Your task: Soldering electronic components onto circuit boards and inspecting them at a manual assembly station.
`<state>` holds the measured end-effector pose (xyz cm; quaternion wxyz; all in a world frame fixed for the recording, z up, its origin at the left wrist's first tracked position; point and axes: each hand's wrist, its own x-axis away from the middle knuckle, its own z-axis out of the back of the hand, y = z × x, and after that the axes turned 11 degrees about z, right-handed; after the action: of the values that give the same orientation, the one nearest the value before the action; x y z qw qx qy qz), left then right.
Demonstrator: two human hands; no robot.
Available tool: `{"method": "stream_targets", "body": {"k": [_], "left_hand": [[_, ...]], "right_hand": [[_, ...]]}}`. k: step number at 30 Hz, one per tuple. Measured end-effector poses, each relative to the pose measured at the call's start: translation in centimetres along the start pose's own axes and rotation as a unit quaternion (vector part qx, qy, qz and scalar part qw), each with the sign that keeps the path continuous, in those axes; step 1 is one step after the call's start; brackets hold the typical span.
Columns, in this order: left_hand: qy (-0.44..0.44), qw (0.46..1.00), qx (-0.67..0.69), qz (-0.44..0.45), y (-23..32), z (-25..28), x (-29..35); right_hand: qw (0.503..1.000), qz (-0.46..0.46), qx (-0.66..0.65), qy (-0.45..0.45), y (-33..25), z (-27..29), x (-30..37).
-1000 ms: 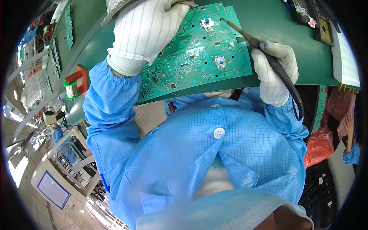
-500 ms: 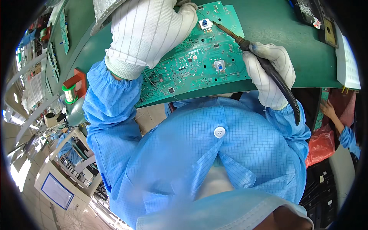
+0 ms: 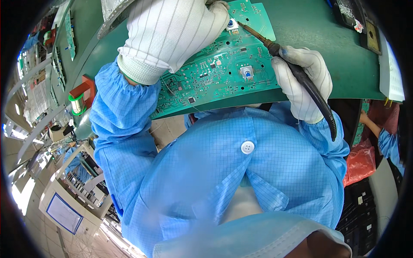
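Note:
A green circuit board (image 3: 223,81) lies on the bench, bearing two square white components with blue centres: one upper (image 3: 232,26), one lower (image 3: 246,72). My right hand (image 3: 316,71), in a white glove, is closed round the dark handle of a soldering iron (image 3: 256,35). The iron's tip is beside the upper component. Over the board's upper left is my gloved left hand (image 3: 170,34), fingers pinched near that component. They appear to hold thin solder wire; a strand of wire (image 3: 167,87) shows below the cuff. The fingertips are partly hidden.
A spool of solder wire (image 3: 77,104) stands by a red holder (image 3: 86,88) at left. A shiny grey object (image 3: 112,15) is beside my left hand. A black tray (image 3: 350,15) and a white container (image 3: 391,73) are at right. Another person's arm (image 3: 373,125) shows far right.
My left hand has shifted slightly to the right, closer to the upper component. The board has moved a little to the right, while the iron stays nearly in place.

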<state>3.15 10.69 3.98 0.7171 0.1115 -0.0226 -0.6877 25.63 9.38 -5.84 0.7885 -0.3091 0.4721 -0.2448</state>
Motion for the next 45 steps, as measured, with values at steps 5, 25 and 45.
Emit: {"method": "stream_targets", "body": {"k": [5,25,45], "left_hand": [[-0.029,1.0,-0.01,-0.001,0.0,-0.1,-0.4],[0.019,0.996,-0.025,-0.082,-0.4,-1.0,-0.4],[-0.056,0.985,0.14,-0.09,-4.0,-3.5,0.2]], "right_hand": [[1.0,-0.001,-0.008,-0.003,-0.1,0.2,0.0],[1.0,-0.023,-0.004,0.019,0.0,-0.2,0.0],[1.0,-0.005,-0.028,0.003,-0.2,-0.2,0.1]]}}
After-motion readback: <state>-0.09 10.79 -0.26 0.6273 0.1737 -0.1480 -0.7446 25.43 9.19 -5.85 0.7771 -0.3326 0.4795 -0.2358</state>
